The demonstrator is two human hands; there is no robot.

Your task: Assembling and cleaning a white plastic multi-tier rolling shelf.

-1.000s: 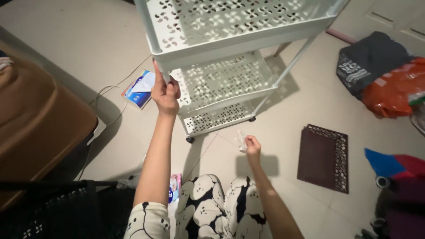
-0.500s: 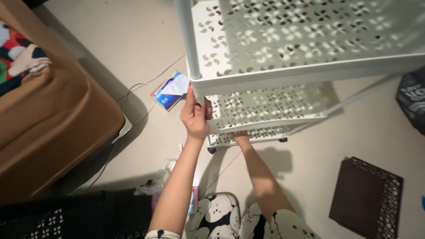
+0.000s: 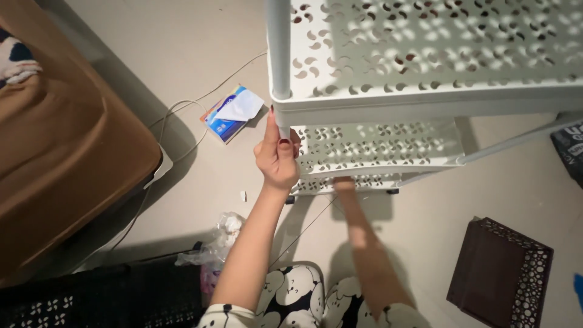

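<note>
The beige floor (image 3: 182,36) carries a white tiered rack (image 3: 425,91) (on small wheels). Left of the rack lie a blue-and-white packet (image 3: 231,112) and a white cable (image 3: 176,118). Right of it sits a dark perforated tray (image 3: 501,270), perhaps a basket.

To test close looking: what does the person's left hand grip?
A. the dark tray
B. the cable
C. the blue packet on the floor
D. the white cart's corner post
D: the left hand is wrapped around the corner post just below the top shelf.

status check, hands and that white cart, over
Left hand gripping corner post of white cart. Right hand reaching under lower shelf, fingers hidden. Brown tray on floor alongside.
</note>
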